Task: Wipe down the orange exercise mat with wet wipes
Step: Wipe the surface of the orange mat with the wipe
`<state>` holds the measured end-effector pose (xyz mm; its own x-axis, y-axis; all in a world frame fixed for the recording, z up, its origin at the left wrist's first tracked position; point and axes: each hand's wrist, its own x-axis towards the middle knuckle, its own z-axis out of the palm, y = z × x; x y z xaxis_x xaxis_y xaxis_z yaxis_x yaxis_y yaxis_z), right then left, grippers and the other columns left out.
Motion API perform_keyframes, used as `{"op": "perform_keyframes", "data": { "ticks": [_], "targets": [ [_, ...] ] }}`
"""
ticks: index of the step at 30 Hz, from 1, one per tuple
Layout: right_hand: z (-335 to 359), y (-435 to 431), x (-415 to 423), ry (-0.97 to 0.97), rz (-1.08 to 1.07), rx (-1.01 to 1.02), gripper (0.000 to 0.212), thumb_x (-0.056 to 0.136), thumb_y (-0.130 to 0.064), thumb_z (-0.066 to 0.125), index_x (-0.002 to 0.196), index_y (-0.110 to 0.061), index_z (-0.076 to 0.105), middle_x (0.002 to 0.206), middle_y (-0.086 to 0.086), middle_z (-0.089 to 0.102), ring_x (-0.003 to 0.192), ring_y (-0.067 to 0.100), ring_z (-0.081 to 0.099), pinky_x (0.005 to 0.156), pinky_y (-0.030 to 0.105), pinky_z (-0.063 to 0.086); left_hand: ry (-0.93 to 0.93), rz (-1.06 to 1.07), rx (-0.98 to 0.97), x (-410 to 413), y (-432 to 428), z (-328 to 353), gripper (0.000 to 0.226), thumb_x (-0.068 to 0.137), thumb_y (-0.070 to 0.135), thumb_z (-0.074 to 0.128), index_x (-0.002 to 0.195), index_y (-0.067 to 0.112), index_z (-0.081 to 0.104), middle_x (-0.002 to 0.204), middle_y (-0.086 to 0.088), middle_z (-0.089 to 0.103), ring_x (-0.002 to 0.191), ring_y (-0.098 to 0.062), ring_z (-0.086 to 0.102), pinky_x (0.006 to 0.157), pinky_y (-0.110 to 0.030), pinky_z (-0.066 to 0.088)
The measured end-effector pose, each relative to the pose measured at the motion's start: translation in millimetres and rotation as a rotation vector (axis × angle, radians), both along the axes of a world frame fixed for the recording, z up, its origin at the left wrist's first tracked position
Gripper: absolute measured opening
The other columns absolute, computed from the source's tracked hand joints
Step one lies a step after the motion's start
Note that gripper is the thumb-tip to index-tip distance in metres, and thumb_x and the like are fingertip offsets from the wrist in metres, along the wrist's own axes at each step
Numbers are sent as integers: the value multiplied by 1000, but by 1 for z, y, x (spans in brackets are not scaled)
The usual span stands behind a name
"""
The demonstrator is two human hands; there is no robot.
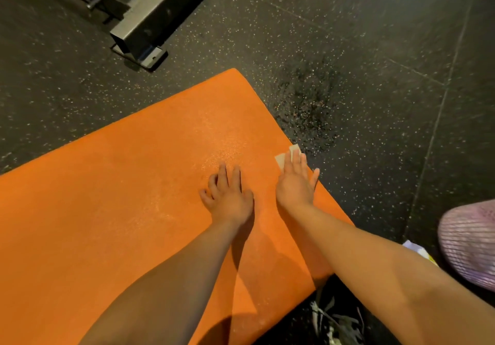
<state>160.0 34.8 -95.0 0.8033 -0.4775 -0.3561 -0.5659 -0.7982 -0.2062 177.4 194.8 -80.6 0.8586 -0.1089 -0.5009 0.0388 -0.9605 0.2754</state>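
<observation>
I see the orange foam exercise mat lying flat on the dark speckled rubber floor. It fills the lower left of my view, and its far corner points up toward the middle of the frame. At the mat's right edge a small pale wet wipe lies flat, with one corner just over the edge. My right hand lies on top of the wipe, palm down, fingers straight and close together, thumb out to the side, pressing it onto the mat. My left hand rests just beside it, further in on the mat. It is palm down, holds nothing, and its fingers are spread and slightly bent against the surface. The mat glistens faintly ahead of both hands.

Just off the mat's right edge, near the wipe, the floor has a darker wet-looking patch. At the upper left a grey square-section metal frame stands on a bolted foot plate, well apart from the mat. At the far right I see a rounded lilac mesh-knit object. A white and yellow packet peeks out beside my right forearm; its print is too small for me to read.
</observation>
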Motion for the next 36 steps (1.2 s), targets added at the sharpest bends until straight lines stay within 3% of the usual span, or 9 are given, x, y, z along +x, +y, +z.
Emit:
{"op": "perform_keyframes", "data": {
  "ticks": [3, 8, 12, 14, 16, 22, 28, 33, 36],
  "targets": [
    [4, 15, -1, -32, 19, 59, 71, 101, -13, 36, 162, -27, 3, 169, -6, -15, 154, 15, -18, 121, 55, -9, -26, 28, -20, -3, -2, -3, 67, 99, 54, 37, 158, 43, 9, 167, 9, -14, 152, -26, -6, 117, -59, -1],
    [3, 21, -7, -44, 403, 85, 67, 106, -17, 33, 163, -25, 0, 169, -6, -13, 154, 15, -17, 122, 59, -6, -63, 56, -44, -5, -3, -5, 66, 96, 53, 40, 157, 45, 13, 168, 10, -7, 152, -25, -2, 118, -57, 0],
    [1, -9, 1, -22, 24, 49, 71, 102, -13, 32, 162, -20, -5, 169, 0, -15, 155, 20, -18, 123, 56, -6, -117, 23, -51, -6, 7, -9, 64, 96, 57, 41, 156, 46, 18, 168, 10, 0, 150, -24, 5, 118, -56, 6],
    [-1, -7, 4, -30, -55, 59, 67, 103, -15, 30, 162, -17, -3, 169, 2, -16, 154, 20, -18, 123, 56, -6, -140, 23, -46, -5, 7, -11, 63, 96, 54, 43, 155, 45, 22, 168, 9, 4, 149, -26, 8, 117, -56, 8],
    [-2, 4, 9, -66, -8, 92, 65, 104, -16, 31, 162, -19, 0, 169, 1, -17, 154, 18, -20, 121, 57, -10, -161, 28, -31, -3, 4, -13, 60, 96, 50, 44, 154, 42, 26, 167, 7, 7, 146, -28, 12, 116, -55, 11],
    [-6, 24, 31, -98, 503, 116, 58, 110, -26, 25, 163, -24, 2, 169, -6, -15, 154, 12, -18, 123, 56, -7, -238, 92, -56, 23, 4, -16, 53, 100, 41, 44, 152, 37, 35, 168, 5, 11, 144, -29, 17, 114, -53, 11],
    [-12, 21, 48, -107, 225, 54, 61, 108, -22, 29, 162, -24, 1, 169, -4, -15, 155, 16, -17, 124, 50, -9, -179, 83, -16, 36, 8, -19, 59, 100, 46, 39, 156, 41, 22, 168, 7, 4, 146, -28, 13, 116, -54, 11],
    [-9, 42, 46, -133, 595, 178, 63, 107, -24, 36, 163, -24, 8, 170, -5, -9, 156, 15, -12, 126, 47, -4, -202, 108, -83, 32, 13, -22, 56, 100, 47, 41, 154, 44, 27, 168, 10, 6, 144, -26, 14, 115, -53, 12],
    [-16, 13, 50, -146, 516, 78, 62, 107, -19, 35, 162, -26, 9, 170, -6, -4, 156, 14, -10, 125, 49, -6, -197, 93, -68, 32, 15, -22, 56, 100, 50, 39, 155, 44, 25, 168, 11, 4, 144, -25, 13, 115, -52, 12]
  ]
}}
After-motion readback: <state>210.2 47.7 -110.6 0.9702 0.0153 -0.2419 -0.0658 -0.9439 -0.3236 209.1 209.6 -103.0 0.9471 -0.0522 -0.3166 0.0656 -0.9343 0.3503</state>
